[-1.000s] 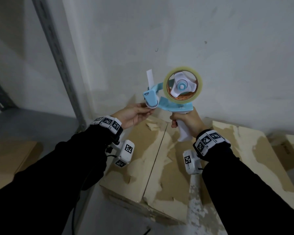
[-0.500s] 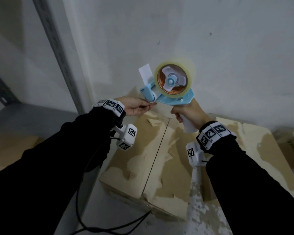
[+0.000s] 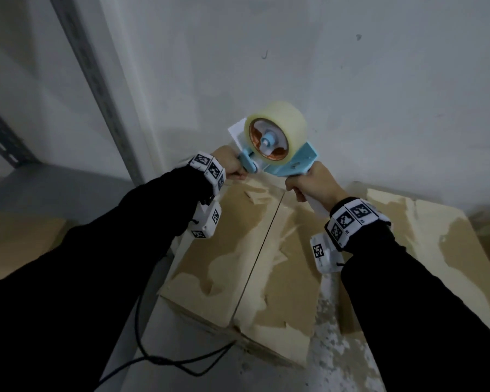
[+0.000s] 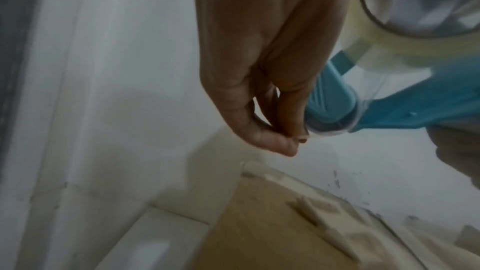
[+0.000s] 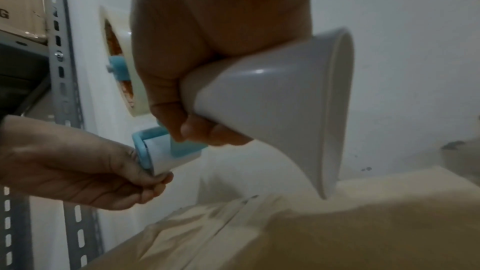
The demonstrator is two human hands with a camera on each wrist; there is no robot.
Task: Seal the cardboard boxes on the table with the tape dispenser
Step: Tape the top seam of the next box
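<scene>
A bare grey-white wall with small marks fills the background, a slotted grey metal shelf upright stands at its left, in dim light.

Glossy blue plastic tape dispenser, shiny clear tape roll, torn matt cardboard box.

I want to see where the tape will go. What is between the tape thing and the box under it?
Only air: the tape dispenser hangs above the cardboard box, with just wall showing in the gap, as the right wrist view shows best.
</scene>
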